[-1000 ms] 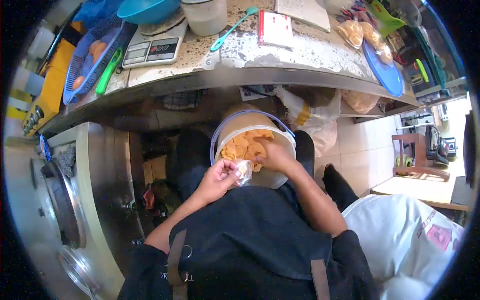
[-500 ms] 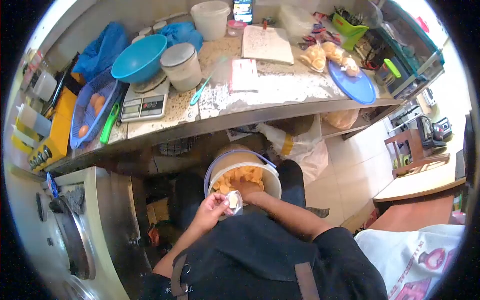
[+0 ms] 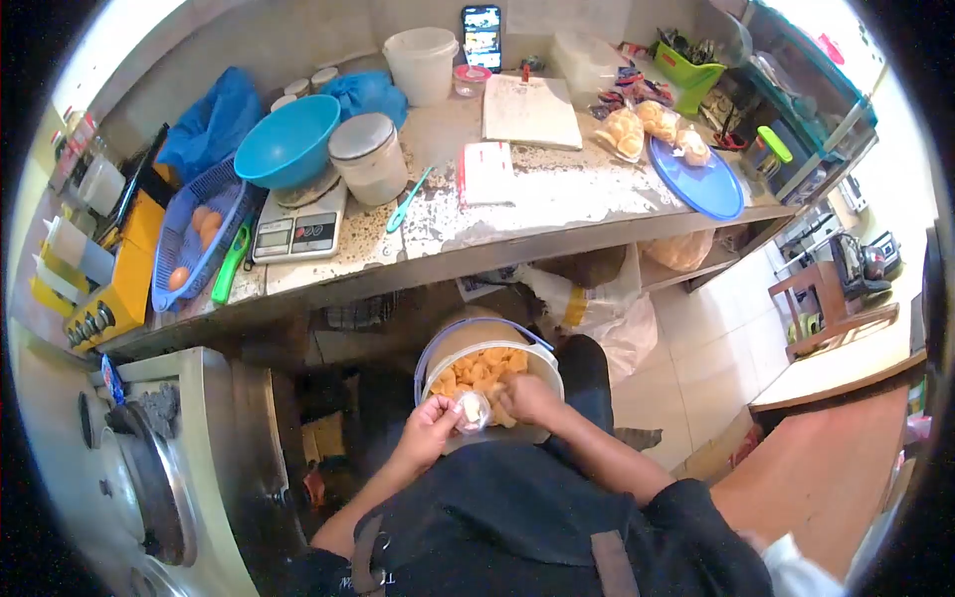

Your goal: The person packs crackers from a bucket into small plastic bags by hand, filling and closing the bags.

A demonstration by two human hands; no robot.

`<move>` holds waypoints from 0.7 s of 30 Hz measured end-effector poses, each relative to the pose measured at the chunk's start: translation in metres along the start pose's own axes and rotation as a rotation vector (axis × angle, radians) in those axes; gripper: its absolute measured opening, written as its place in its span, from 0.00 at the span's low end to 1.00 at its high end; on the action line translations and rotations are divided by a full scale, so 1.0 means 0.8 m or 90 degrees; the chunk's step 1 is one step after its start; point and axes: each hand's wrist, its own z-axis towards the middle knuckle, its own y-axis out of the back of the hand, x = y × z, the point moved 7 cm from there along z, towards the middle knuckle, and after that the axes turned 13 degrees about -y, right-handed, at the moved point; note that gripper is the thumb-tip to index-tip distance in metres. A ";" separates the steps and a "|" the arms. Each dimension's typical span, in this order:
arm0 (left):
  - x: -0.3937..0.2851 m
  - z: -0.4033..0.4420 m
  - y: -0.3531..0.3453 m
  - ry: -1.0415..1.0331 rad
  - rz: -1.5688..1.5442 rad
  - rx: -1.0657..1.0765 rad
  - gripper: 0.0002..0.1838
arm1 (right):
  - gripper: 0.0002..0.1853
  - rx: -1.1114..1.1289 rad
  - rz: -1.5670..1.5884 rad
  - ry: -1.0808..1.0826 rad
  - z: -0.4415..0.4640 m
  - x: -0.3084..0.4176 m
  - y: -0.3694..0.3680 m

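Note:
A tub with a lifted purple handle stands between my knees, filled with orange crisp-like pieces. At its near left rim, my left hand pinches a small clear plastic bag with something pale in it. Over the right side of the tub is my right hand, fingers curled together close to the orange pieces and beside the bag. What lies inside those fingers, if anything, is hidden.
Ahead is a worktop bearing a kitchen scale, turquoise bowl, egg basket and blue lid with filled bags. A stove stands left. A wooden chair is at right.
My right hand has risen from deep among the orange pieces and shifted right, its fingers now curled near the bag. My left hand still holds the bag, slightly farther right.

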 end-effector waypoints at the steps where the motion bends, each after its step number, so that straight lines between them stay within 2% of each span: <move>1: 0.000 0.001 0.001 -0.003 0.003 -0.027 0.04 | 0.17 -0.052 0.109 0.015 -0.013 0.004 0.031; 2: 0.005 0.006 0.005 -0.010 0.049 -0.024 0.05 | 0.19 -0.115 0.159 0.074 -0.017 0.000 0.043; 3: 0.012 0.009 0.009 -0.007 0.093 -0.025 0.06 | 0.19 -0.118 0.354 0.159 -0.007 -0.016 0.035; 4: 0.011 0.010 0.000 0.007 0.011 -0.045 0.08 | 0.17 -0.052 0.495 0.109 -0.027 -0.009 0.056; 5: 0.010 0.012 -0.008 0.022 -0.044 -0.063 0.09 | 0.14 0.073 0.680 0.081 -0.050 0.008 0.076; 6: 0.002 0.014 -0.019 0.019 -0.103 -0.032 0.10 | 0.12 0.158 0.694 -0.015 -0.062 0.007 0.081; 7: -0.004 0.018 -0.028 0.015 -0.153 0.003 0.10 | 0.12 0.172 0.758 -0.014 -0.069 0.017 0.084; 11: -0.003 0.024 -0.041 0.056 -0.258 -0.007 0.08 | 0.14 0.246 0.742 0.037 -0.079 0.028 0.077; 13: -0.002 0.027 -0.039 0.042 -0.313 -0.020 0.07 | 0.18 0.184 0.563 0.085 -0.082 0.032 0.081; 17: 0.001 0.025 -0.039 0.041 -0.326 -0.026 0.06 | 0.21 0.140 0.535 0.092 -0.084 0.038 0.091; 19: 0.002 0.023 -0.046 0.046 -0.347 0.015 0.06 | 0.19 0.070 0.635 0.142 -0.070 0.036 0.088; 21: 0.002 0.022 -0.049 0.047 -0.358 0.036 0.07 | 0.18 0.018 0.571 0.152 -0.051 0.033 0.070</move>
